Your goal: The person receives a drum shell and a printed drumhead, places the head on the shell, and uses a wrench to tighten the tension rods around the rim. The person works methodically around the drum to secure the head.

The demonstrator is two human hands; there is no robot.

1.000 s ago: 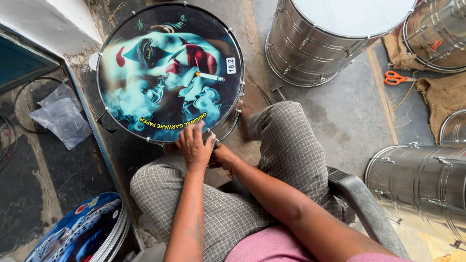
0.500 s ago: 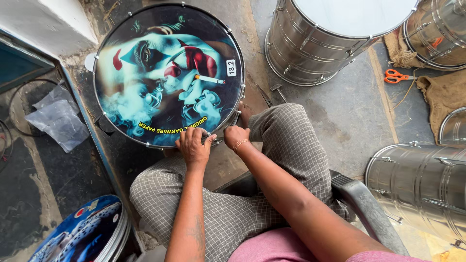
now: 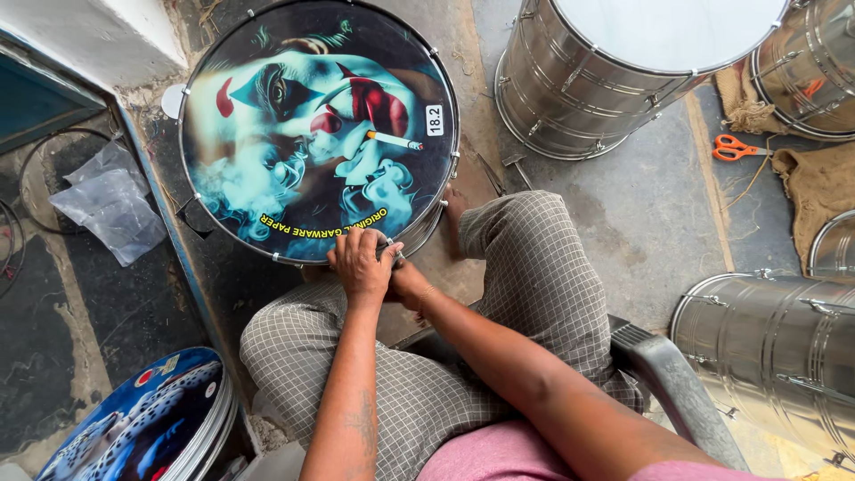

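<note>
Landmark: round steel-rimmed drum with a glossy printed painted-face skin (image 3: 316,134), lying head-up on the floor.
Left hand (image 3: 361,263): closed over the drum's near rim, fingers curled on a small metal fitting; what it grips is hidden.
Right hand (image 3: 408,283): pressed against the left hand at the same near rim; mostly covered, grip cannot be told.
Legs: grey checked woven trousers (image 3: 525,267), knees spread either side of the drum's near edge.
Seat: grey moulded plastic chair (image 3: 668,374), nearer than the drum, to its right.
Left of drum: crumpled clear plastic bag (image 3: 111,205) on dark stone.
Near left of drum: stack of blue printed drum skins (image 3: 142,428).
Right of drum: tall ribbed shiny steel drum shell (image 3: 614,80), white head.
Far right of drum: orange-handled scissors (image 3: 735,147) beside brown burlap sacking (image 3: 819,183).
</note>
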